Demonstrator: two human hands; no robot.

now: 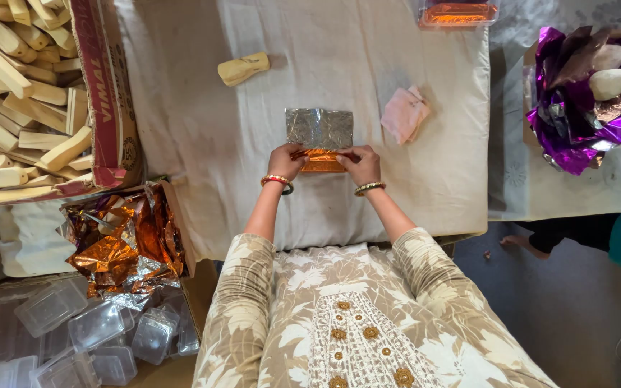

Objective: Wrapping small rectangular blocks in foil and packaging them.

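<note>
A sheet of foil, silver side up with an orange underside, lies on the white cloth-covered table. Its near edge is folded over into an orange strip. My left hand pinches the left end of that fold and my right hand pinches the right end. Both wrists wear bangles. Whatever sits inside the fold is hidden.
A pale wooden block and a pink cloth lie on the table. A carton of wooden blocks stands left, with orange foil sheets and clear plastic boxes below. Purple foil lies right; another person's foot shows.
</note>
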